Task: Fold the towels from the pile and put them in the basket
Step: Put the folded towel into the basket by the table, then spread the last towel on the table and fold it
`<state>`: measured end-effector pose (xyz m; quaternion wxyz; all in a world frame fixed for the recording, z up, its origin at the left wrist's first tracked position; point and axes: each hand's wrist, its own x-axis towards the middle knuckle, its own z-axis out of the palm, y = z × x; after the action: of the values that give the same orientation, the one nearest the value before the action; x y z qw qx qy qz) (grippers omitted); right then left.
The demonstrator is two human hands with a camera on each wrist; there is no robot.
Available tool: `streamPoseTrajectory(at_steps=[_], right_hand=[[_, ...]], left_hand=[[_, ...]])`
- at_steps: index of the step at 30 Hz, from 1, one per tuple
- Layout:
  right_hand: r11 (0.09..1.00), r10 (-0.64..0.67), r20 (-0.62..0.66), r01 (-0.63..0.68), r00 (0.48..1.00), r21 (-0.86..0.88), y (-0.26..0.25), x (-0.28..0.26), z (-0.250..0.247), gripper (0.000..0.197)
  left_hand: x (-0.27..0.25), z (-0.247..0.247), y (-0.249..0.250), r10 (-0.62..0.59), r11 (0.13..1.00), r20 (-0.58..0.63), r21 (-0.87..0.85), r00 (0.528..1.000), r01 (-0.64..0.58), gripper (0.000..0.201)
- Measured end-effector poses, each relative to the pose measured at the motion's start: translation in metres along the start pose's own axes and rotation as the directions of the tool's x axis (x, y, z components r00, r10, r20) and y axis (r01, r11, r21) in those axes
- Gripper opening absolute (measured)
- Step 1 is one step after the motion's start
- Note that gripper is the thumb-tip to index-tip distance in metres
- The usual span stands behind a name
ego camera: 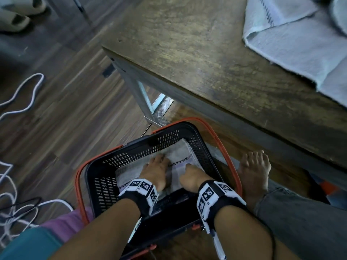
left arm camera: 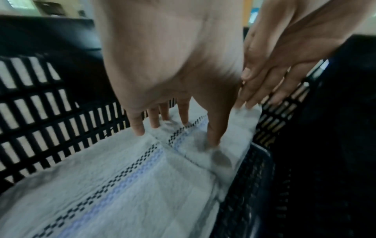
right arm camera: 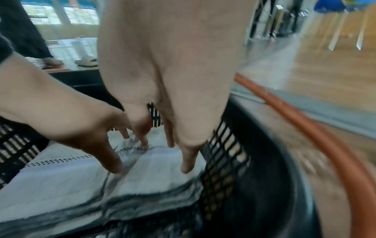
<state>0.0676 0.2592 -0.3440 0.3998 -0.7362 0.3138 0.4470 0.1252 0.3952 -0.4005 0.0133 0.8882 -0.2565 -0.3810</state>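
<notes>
Both hands' straight fingers (left arm camera: pixel 213 128) on folded towel (left arm camera: pixel 122 185); basket (left arm camera: pixel 50 112) around

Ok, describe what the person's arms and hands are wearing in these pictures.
Both forearms are bare, with no sleeves. The left hand and right hand wear no gloves or rings that show. Each wrist carries a black strap with white blocks printed with black-and-white square code markers: the left wrist band and the right wrist band. A thin black cable loops along the right forearm.

I see the basket (ego camera: pixel 105 177) open from above, but its walls and the orange handles (ego camera: pixel 228 156) enclose my hands. The folded towel (ego camera: pixel 129 171) fills almost the whole bottom, and the table (ego camera: pixel 206 59) edge stands, I think, near behind.
</notes>
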Motion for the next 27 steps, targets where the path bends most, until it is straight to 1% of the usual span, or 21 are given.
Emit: streamPoseTrajectory(at_steps=[2, 4, 5, 7, 8, 9, 10, 11, 12, 13, 14, 16, 17, 18, 19, 20, 21, 23, 24, 25, 27], right_hand=[[0.998, -0.052, 0.004, 0.052, 0.999, -0.039, -0.01, -0.014, -0.009, 0.05], [0.991, -0.117, -0.032, 0.115, 0.993, -0.063, -0.021, -0.032, -0.016, 0.043], [0.989, -0.141, -0.055, 0.138, 0.988, -0.062, -0.028, -0.043, -0.019, 0.039], [0.983, -0.182, -0.116, 0.179, 0.977, -0.036, -0.039, -0.071, -0.027, 0.026], [0.979, -0.202, -0.167, 0.202, 0.965, -0.018, -0.044, -0.088, -0.032, 0.019], [0.972, -0.227, -0.229, 0.236, 0.947, 0.01, -0.049, -0.107, -0.039, 0.017], [0.958, -0.262, -0.287, 0.284, 0.922, 0.038, -0.054, -0.126, -0.045, 0.018], [0.941, -0.294, -0.33, 0.332, 0.897, 0.062, -0.058, -0.148, -0.053, 0.02], [0.926, -0.319, -0.366, 0.37, 0.874, 0.079, -0.061, -0.17, -0.062, 0.023], [0.909, -0.337, -0.395, 0.405, 0.855, 0.101, -0.062, -0.194, -0.073, 0.024], [0.883, -0.363, -0.426, 0.452, 0.829, 0.127, -0.062, -0.217, -0.086, 0.02], [0.841, -0.403, -0.517, 0.528, 0.756, 0.116, -0.056, -0.266, -0.119, 0.022], [0.836, -0.414, -0.556, 0.542, 0.72, 0.08, -0.051, -0.291, -0.137, 0.022], [0.838, -0.417, -0.587, 0.544, 0.694, 0.048, -0.044, -0.313, -0.156, 0.019], [0.844, -0.414, -0.617, 0.537, 0.669, 0.016, -0.034, -0.333, -0.173, 0.018], [0.851, -0.409, -0.651, 0.525, 0.64, -0.019, -0.022, -0.349, -0.189, 0.019], [0.859, -0.407, -0.684, 0.508, 0.606, -0.061, -0.008, -0.362, -0.205, 0.02], [0.872, -0.412, -0.729, 0.469, 0.547, -0.14, 0.024, -0.375, -0.228, 0.024], [0.88, -0.414, -0.732, 0.444, 0.541, -0.169, 0.041, -0.374, -0.236, 0.025], [0.89, -0.411, -0.723, 0.415, 0.556, -0.186, 0.058, -0.368, -0.242, 0.025], [0.915, -0.392, -0.675, 0.339, 0.625, -0.217, 0.09, -0.345, -0.249, 0.023]], left_hand=[[-0.009, -0.014, 0.002, -0.008, 0.996, -0.019, -0.09, 1.0, 0.006, 0.059], [-0.023, -0.036, 0.005, -0.02, 0.986, -0.032, -0.166, 0.999, 0.014, 0.051], [-0.032, -0.05, 0.007, -0.011, 0.983, -0.02, -0.185, 1.0, 0.007, 0.046], [-0.053, -0.083, 0.012, 0.037, 0.98, 0.06, -0.196, 0.997, -0.025, 0.035], [-0.064, -0.103, 0.015, 0.058, 0.977, 0.106, -0.211, 0.993, -0.035, 0.03], [-0.077, -0.124, 0.02, 0.07, 0.969, 0.145, -0.243, 0.987, -0.033, 0.025], [-0.091, -0.146, 0.026, 0.086, 0.953, 0.17, -0.301, 0.982, -0.031, 0.021], [-0.106, -0.168, 0.034, 0.114, 0.927, 0.163, -0.373, 0.98, -0.046, 0.018], [-0.121, -0.188, 0.045, 0.153, 0.901, 0.107, -0.423, 0.982, -0.094, 0.018], [-0.135, -0.207, 0.058, 0.193, 0.879, 0.011, -0.446, 0.981, -0.168, 0.019], [-0.147, -0.223, 0.072, 0.23, 0.853, -0.098, -0.459, 0.968, -0.249, 0.021], [-0.164, -0.25, 0.106, 0.288, 0.784, -0.284, -0.478, 0.915, -0.395, 0.022], [-0.167, -0.26, 0.126, 0.304, 0.781, -0.365, -0.434, 0.88, -0.45, 0.023], [-0.168, -0.268, 0.146, 0.319, 0.801, -0.429, -0.355, 0.845, -0.482, 0.024], [-0.165, -0.274, 0.165, 0.336, 0.827, -0.468, -0.269, 0.818, -0.494, 0.024], [-0.162, -0.278, 0.183, 0.356, 0.851, -0.48, -0.187, 0.802, -0.49, 0.022], [-0.157, -0.281, 0.199, 0.377, 0.869, -0.467, -0.119, 0.8, -0.479, 0.02], [-0.141, -0.283, 0.226, 0.414, 0.886, -0.383, -0.039, 0.826, -0.462, 0.02], [-0.131, -0.284, 0.236, 0.419, 0.895, -0.339, -0.002, 0.843, -0.446, 0.023], [-0.121, -0.282, 0.244, 0.417, 0.904, -0.309, 0.045, 0.855, -0.425, 0.026], [-0.101, -0.275, 0.255, 0.419, 0.907, -0.277, 0.175, 0.865, -0.384, 0.038]])
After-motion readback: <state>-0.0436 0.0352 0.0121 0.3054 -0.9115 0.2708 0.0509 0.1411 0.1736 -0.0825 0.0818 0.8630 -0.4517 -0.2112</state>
